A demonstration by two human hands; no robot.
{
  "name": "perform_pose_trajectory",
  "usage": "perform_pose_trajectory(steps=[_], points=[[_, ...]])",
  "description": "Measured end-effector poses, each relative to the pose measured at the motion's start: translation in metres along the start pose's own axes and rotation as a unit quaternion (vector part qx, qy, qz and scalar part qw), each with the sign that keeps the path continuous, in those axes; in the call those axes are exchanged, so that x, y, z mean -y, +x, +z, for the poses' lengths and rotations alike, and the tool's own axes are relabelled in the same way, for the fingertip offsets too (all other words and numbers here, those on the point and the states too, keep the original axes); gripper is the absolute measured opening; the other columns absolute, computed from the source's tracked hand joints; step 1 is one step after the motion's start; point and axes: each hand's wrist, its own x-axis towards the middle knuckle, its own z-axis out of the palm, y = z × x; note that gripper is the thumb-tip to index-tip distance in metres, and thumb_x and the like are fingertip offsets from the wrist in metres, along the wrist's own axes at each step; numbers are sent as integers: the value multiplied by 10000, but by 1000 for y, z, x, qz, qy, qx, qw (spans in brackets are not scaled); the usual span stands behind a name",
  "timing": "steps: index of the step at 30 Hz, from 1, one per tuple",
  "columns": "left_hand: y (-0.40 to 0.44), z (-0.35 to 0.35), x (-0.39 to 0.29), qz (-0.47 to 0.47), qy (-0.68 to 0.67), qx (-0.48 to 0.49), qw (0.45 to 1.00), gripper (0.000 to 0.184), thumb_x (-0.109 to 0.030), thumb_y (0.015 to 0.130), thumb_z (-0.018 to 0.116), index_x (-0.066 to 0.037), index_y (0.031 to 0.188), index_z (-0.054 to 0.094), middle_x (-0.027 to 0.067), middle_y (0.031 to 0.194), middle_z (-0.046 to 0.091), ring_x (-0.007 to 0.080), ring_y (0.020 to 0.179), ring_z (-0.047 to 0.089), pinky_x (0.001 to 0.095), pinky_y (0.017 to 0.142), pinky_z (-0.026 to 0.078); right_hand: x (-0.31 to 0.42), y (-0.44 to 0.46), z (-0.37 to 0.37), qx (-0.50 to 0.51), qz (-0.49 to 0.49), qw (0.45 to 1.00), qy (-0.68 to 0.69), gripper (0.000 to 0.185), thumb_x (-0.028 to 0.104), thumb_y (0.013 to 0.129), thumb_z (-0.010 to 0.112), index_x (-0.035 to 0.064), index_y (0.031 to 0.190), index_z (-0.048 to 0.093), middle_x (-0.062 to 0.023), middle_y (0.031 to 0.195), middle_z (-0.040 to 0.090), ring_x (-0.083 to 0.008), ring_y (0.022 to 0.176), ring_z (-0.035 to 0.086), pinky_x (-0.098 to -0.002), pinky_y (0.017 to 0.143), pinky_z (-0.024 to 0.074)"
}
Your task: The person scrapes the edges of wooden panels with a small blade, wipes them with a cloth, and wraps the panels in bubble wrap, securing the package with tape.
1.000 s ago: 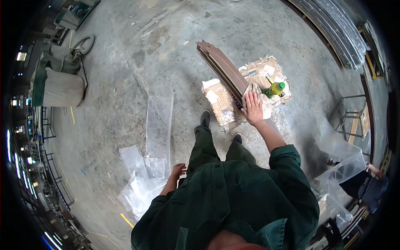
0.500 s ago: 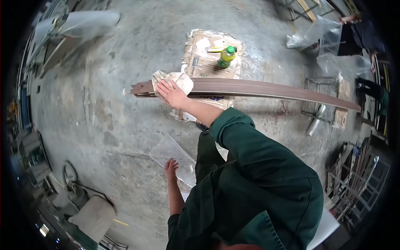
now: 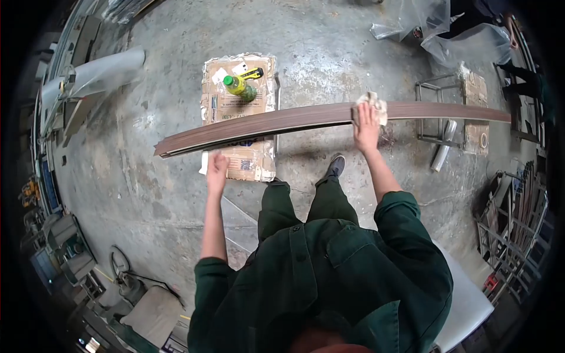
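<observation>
A long stack of brown wood-grained strips (image 3: 294, 119) lies across a cardboard-covered stand (image 3: 213, 106) and a metal frame stand (image 3: 431, 112) at the right. My right hand (image 3: 366, 126) presses a cream cloth (image 3: 376, 107) onto the strips, right of their middle. My left hand (image 3: 218, 167) hangs beside the near edge of the strips, over the cardboard, fingers loosely curled, holding nothing visible. A green-capped bottle (image 3: 240, 88) and a yellow cutter (image 3: 253, 73) lie on the cardboard beyond the strips.
Behind the right stand, a person (image 3: 518, 82) is near clear plastic sheeting (image 3: 471, 44). A plastic roll (image 3: 109, 72) is at the left, a clear roll (image 3: 444, 147) under the right stand. Metal racks (image 3: 512, 235) stand at the right, a grey bin (image 3: 154, 315) at lower left.
The view has turned. My right hand has slid the cloth from the left end of the strips towards the right. My left hand has come forward, close to the strips.
</observation>
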Motion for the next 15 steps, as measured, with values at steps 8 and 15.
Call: perform_pose_trajectory(steps=[8,15], points=[[161,73,-191,187,357,-83,911,555,-253,706,731,-111,1201,525,163,1091,527,279,990,544,356,854,441,-249,-44,-62,-54,368,846,383,401,230,914,480,-48,1202,504,-163,1143,588,-233,1065,549,-320,913,398],[182,88,-190,153,454,-54,876,240,-212,697,697,-49,867,650,128,930,577,250,773,604,353,734,492,-256,-208,-12,-11,622,559,547,388,275,908,522,65,1231,477,-80,1138,563,-234,981,556,-404,799,471]])
